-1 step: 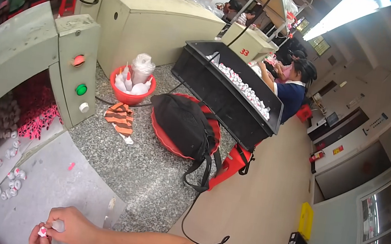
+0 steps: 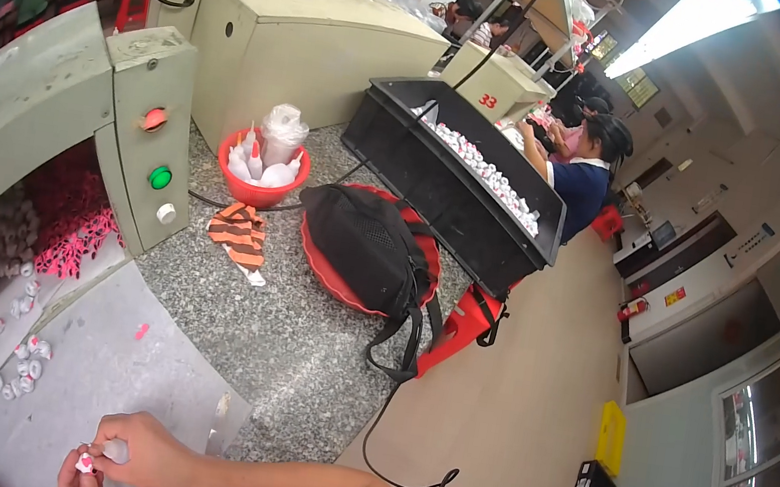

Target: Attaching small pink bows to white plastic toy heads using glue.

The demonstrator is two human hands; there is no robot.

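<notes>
At the lower left, my left hand (image 2: 75, 483) pinches a small white piece with pink on it (image 2: 84, 462); part of this hand is cut off by the bottom edge. My right hand (image 2: 147, 454) is closed around a small whitish squeeze bottle (image 2: 116, 451), its tip right by the piece. Both hands are over a pale grey sheet (image 2: 142, 383). Several small white-and-pink pieces (image 2: 26, 368) lie on the sheet's left side, and a bright pink scrap (image 2: 142, 331) sits farther in.
A machine housing (image 2: 145, 96) with buttons stands left, pieces heaped in its opening. Beyond lie a red bowl (image 2: 261, 194) of squeeze bottles, a striped cloth (image 2: 238, 233), a black bag (image 2: 359, 249) and a black crate (image 2: 449, 187) of white-and-pink pieces. A co-worker (image 2: 575, 186) sits past the crate.
</notes>
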